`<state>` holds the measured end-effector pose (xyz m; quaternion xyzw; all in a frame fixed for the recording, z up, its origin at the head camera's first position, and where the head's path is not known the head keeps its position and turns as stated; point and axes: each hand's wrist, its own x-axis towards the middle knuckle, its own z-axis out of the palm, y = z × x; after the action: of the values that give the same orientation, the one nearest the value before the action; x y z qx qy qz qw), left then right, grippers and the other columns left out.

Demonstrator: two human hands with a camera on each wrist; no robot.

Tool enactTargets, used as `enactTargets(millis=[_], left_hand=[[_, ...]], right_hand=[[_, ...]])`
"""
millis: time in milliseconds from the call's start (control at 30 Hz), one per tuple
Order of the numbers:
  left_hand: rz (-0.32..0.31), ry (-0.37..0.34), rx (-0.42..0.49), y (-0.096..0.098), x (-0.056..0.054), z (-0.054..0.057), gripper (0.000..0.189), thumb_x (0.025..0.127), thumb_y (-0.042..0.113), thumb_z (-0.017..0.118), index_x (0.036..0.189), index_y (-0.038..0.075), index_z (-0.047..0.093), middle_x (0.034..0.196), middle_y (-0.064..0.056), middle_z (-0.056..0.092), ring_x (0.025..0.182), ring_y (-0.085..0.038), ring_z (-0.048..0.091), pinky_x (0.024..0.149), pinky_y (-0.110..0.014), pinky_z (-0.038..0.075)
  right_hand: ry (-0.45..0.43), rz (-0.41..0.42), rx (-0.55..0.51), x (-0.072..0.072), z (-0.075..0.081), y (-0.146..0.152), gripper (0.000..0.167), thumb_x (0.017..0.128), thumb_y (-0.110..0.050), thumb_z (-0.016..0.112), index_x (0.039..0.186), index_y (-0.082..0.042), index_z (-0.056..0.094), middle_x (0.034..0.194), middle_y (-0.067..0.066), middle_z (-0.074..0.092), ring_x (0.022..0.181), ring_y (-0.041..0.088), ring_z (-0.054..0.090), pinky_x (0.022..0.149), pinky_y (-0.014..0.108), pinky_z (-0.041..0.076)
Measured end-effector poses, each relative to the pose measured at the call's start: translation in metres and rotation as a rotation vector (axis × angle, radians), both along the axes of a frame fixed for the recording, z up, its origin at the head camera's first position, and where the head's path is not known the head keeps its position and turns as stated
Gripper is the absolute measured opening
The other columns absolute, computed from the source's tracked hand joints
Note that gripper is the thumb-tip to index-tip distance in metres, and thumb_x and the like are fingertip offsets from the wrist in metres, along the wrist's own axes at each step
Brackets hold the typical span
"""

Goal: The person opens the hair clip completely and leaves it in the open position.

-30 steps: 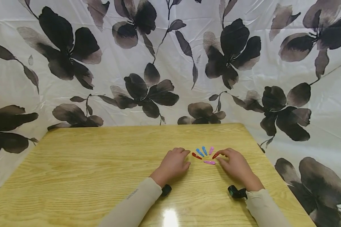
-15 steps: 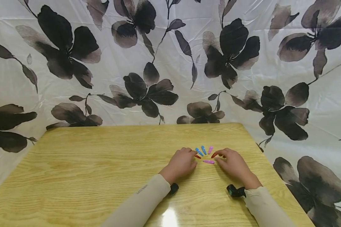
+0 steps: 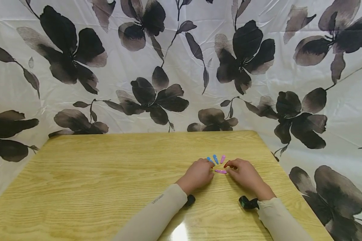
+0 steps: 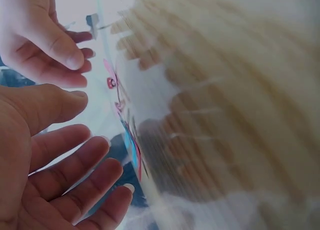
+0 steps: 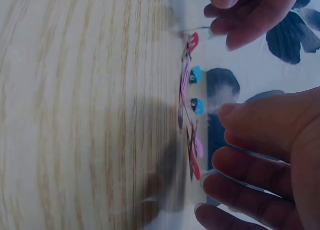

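Several small snap hair clips lie in a fan on the table. Two blue clips (image 3: 215, 159) and a pink clip (image 3: 223, 159) point away from me, while another pink clip (image 3: 220, 171) lies crosswise in front. My left hand (image 3: 198, 172) is at the fan's left side, fingers loosely spread and covering most of the left red clip (image 5: 193, 42), which shows in the right wrist view. At the opposite side, my right hand (image 3: 244, 172) has its fingertips right by the right red clip (image 3: 226, 165). Both wrist views show gaps between thumb and fingers with nothing in them.
The wood-grain table (image 3: 93, 174) reaches back to a white hanging cloth (image 3: 196, 73) printed with dark flowers. Its right edge runs beyond my right hand. A black wrist camera (image 3: 248, 202) sits below the right wrist.
My left hand has moved right to the fan, covering the left red clip and part of a blue one. The right hand stays by the right red clip.
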<state>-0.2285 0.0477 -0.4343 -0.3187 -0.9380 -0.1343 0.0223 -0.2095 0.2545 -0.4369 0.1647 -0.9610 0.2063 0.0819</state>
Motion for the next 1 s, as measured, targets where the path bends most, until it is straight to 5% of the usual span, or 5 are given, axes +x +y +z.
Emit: enactTargets(millis=[833,1000], left_hand=[[-0.01,-0.128,0.032,0.017,-0.013,-0.002,0.023,0.091,0.016,0.063,0.109,0.006,0.072,0.107,-0.005,0.072,0.103,-0.021,0.065,0.092,-0.03,0.05],[-0.017,-0.108,0.015,0.019,-0.015,-0.003,0.015,0.091,0.014,0.063,0.097,0.006,0.074,0.096,-0.002,0.073,0.092,-0.018,0.066,0.086,-0.028,0.051]], right_hand=[[-0.085,0.016,0.031,-0.008,-0.003,-0.003,0.012,0.087,-0.014,0.07,0.097,-0.009,0.074,0.085,-0.001,0.066,0.072,0.009,0.055,0.069,0.031,0.048],[-0.093,0.013,0.022,-0.007,-0.003,-0.005,0.01,0.087,-0.015,0.071,0.094,-0.009,0.074,0.083,-0.003,0.065,0.072,0.009,0.054,0.07,0.031,0.048]])
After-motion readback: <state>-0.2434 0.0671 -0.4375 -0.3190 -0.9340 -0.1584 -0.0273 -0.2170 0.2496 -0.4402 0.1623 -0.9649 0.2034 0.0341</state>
